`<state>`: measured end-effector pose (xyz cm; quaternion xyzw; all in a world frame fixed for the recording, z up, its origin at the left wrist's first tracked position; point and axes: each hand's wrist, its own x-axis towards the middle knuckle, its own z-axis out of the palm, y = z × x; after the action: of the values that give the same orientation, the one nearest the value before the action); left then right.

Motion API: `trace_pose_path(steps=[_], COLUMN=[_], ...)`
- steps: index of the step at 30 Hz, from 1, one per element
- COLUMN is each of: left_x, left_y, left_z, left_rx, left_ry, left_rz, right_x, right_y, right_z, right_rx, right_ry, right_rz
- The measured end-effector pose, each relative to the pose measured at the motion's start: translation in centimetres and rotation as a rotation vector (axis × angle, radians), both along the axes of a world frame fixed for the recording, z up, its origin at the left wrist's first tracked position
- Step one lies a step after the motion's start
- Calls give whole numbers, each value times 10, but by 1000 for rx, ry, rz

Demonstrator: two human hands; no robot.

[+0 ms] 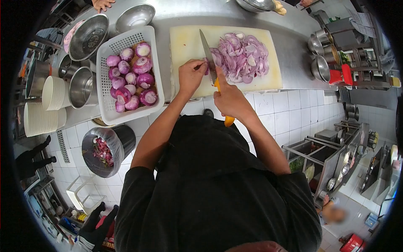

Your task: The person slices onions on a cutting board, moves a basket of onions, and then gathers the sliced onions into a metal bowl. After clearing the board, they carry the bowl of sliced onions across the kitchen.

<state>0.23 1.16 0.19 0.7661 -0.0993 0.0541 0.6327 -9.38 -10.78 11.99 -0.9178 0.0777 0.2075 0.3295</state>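
Note:
A knife [207,49] with a yellow handle is gripped in my right hand [231,100], its blade pointing away from me over the cutting board [184,40]. My left hand [191,75] is closed, with its fingertips at a small piece of red onion [206,67] just left of the blade. Right of the blade lies a wide pile of sliced red onion [243,56]. To the left, a white perforated basket [102,80] holds several peeled red onions [142,65].
Metal bowls [135,17] and stacked white containers [40,119] stand left of the basket. A lined bin [90,155] with onion peelings is on the floor at left. Another person's hand [103,4] rests at the table's far edge. More bowls [321,69] sit at right.

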Motion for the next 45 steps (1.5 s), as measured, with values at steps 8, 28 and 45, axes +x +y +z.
trace_pose_path(steps=[8,28,45], left_x=[2,0,9], left_y=[-1,-8,-18], left_z=[-8,-7,-10], left_rx=[-33,106,189], left_ry=[19,-17,-67], left_rz=[9,67,53], right_x=[0,21,56], right_y=[1,-1,-20], right_z=[-25,-89,-71], right_rx=[-7,-9,9], right_ry=[-78,-322,-237], right_rz=[-11,-47,-69])
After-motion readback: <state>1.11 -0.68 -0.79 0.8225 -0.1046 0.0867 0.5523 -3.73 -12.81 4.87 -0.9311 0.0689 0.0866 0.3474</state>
